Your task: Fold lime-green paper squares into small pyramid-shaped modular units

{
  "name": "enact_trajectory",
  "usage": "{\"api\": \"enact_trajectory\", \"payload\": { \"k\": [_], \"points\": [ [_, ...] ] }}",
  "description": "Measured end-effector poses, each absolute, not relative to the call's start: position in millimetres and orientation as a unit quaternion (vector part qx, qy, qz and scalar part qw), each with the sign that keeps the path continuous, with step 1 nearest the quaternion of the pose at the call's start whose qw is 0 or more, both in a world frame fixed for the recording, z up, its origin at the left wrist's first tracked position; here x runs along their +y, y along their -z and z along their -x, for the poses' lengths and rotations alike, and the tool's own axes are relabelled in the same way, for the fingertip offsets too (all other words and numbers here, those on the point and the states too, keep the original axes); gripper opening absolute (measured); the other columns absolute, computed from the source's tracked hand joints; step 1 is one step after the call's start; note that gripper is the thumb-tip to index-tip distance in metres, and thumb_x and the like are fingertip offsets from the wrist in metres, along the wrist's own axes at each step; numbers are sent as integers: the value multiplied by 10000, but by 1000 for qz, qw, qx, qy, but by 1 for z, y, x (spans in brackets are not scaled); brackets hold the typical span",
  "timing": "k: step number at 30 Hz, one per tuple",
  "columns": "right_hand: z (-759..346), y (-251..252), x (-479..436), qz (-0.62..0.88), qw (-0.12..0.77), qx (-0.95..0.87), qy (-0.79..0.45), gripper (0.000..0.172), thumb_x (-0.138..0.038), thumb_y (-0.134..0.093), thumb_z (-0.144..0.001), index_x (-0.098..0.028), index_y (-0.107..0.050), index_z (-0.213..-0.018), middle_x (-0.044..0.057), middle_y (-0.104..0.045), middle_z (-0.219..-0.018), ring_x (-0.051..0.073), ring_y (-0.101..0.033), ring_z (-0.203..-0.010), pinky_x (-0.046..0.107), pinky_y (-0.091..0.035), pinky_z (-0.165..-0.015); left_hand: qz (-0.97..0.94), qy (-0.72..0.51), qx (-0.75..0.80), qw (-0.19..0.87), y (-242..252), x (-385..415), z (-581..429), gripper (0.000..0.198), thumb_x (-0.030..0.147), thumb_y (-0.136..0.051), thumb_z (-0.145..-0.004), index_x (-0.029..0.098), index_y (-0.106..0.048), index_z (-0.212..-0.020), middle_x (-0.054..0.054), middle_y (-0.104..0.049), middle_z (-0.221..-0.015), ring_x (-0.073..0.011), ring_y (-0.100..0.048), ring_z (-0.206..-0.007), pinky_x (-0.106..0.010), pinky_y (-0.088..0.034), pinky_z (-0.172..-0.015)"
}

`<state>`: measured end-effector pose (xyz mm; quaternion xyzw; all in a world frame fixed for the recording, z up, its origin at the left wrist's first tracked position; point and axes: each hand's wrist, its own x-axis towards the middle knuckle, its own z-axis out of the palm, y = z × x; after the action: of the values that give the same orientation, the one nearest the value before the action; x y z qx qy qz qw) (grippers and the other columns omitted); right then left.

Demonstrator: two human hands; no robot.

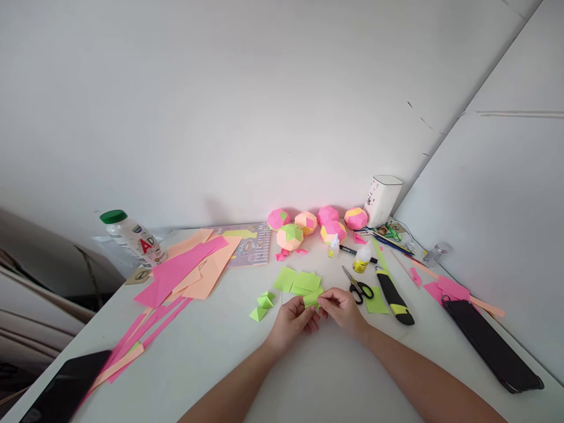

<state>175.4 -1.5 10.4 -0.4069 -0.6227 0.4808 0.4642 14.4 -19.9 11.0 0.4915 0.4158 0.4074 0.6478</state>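
My left hand (pixel 293 320) and my right hand (pixel 341 308) are both closed on one small piece of green paper (pixel 312 298), held just above the table. The left pinches its lower left side, the right its right edge. Just beyond it lie flat green paper pieces (pixel 286 278). Folded green paper pieces (pixel 265 300) sit to the left of my left hand. Black-handled scissors (pixel 358 288) lie to the right of my right hand, beside a green paper square (pixel 376 301) and a black and yellow-green utility knife (pixel 394 296).
Several faceted paper balls (pixel 289 237) stand along the wall. Small glue bottles (pixel 362 258) and a marker (pixel 350 251) are near them. Pink and peach paper sheets (pixel 180 270) and a white bottle (pixel 132 238) lie left. A black case (pixel 491 343) is right, a dark phone (pixel 66 388) front left.
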Motion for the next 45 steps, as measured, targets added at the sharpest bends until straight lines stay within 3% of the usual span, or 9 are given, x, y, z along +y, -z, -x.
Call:
{"api": "enact_trajectory", "payload": {
  "k": [11,33,37,39,42,45],
  "points": [
    [-173,-12,-5,407,469,-627,-471,201,-341,-574,-802,-166,-569,-703,-13,-582,-523,120,-538,-459,242,-466,-471,-491,-412,425,640,-15,-21,-17,336,501,-587,-729,183,-482,-699,-12,-640,-635,-129,-587,-498,-228,-428,-468],
    [-172,-10,-7,396,480,-625,-472,178,-318,-571,-807,-173,-541,-709,-16,-568,-523,116,-528,-447,245,-443,-465,-486,-416,400,657,-16,-20,-14,295,456,-608,-731,174,-521,-738,-28,-663,-681,-131,-598,-531,-222,-415,-470],
    [-172,-6,-5,380,492,-601,-503,176,-335,-596,-792,-184,-510,-820,-31,-543,-587,109,-520,-499,233,-437,-487,-463,-432,390,668,-14,-18,-13,298,440,-625,-724,164,-512,-734,-23,-648,-654,-130,-596,-517,-221,-414,-455],
    [-172,-5,-3,372,495,-578,-531,261,-348,-623,-771,-195,-485,-932,-20,-550,-687,111,-532,-566,224,-440,-503,-454,-440,384,673,-14,-17,-12,297,432,-629,-724,157,-520,-759,-23,-645,-664,-130,-601,-525,-220,-418,-456],
    [-173,-8,0,366,449,-591,-561,283,-364,-606,-789,-169,-523,-978,11,-561,-757,113,-524,-619,220,-426,-529,-451,-441,380,676,-15,-16,-11,305,431,-629,-725,149,-527,-781,-26,-642,-678,-127,-602,-530,-216,-420,-457],
    [-174,-12,0,355,406,-626,-564,232,-368,-555,-830,-138,-584,-832,1,-548,-662,104,-494,-576,226,-399,-536,-454,-435,387,675,-16,-17,-12,324,443,-635,-713,145,-535,-791,-25,-638,-675,-125,-598,-521,-213,-416,-447]
  ]
}}
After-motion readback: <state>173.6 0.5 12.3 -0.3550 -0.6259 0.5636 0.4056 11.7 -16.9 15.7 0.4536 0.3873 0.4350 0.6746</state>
